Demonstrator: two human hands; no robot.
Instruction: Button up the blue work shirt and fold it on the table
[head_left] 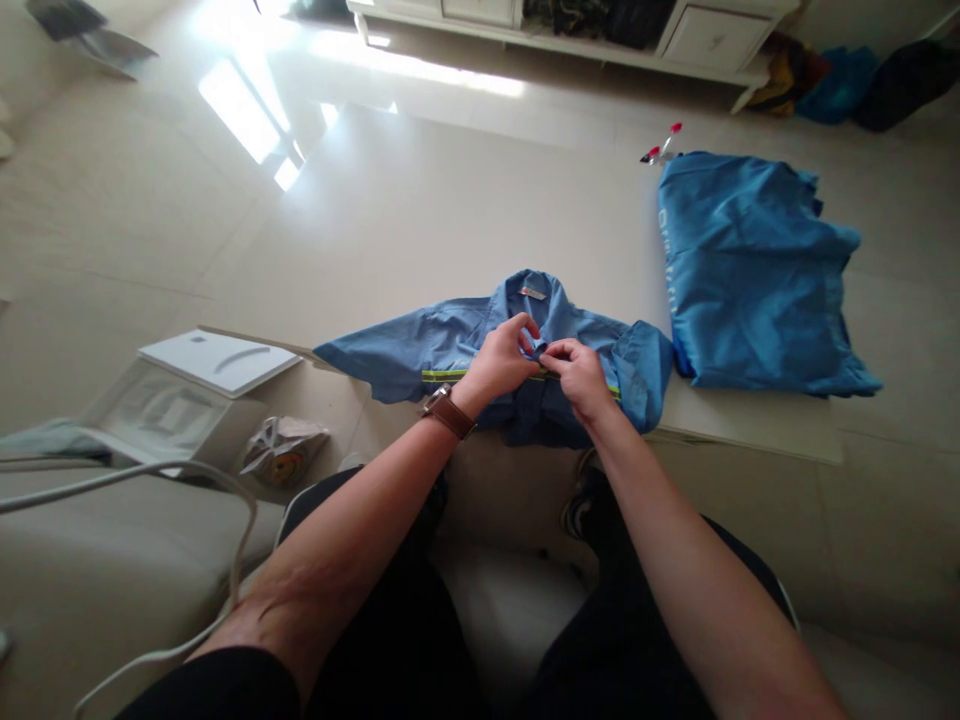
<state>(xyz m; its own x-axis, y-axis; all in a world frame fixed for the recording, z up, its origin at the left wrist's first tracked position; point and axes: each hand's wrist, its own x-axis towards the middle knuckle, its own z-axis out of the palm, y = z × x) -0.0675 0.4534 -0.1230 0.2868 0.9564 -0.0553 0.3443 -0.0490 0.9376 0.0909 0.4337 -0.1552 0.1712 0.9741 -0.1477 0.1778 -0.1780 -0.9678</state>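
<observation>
A blue work shirt (450,345) with a yellow-green stripe lies spread on a low white table (757,420), collar away from me. My left hand (504,358), with a brown watch on its wrist, pinches the shirt's front just below the collar. My right hand (577,375) pinches the same front edge, touching the left one. Both hands are closed on the fabric at the middle of the chest.
A folded pile of blue garments (750,270) lies on the table's right part, with a red-tipped clip (661,145) behind it. A white box (217,362) and a crumpled bag (283,450) sit on the floor at left. A white cable (187,480) crosses the seat.
</observation>
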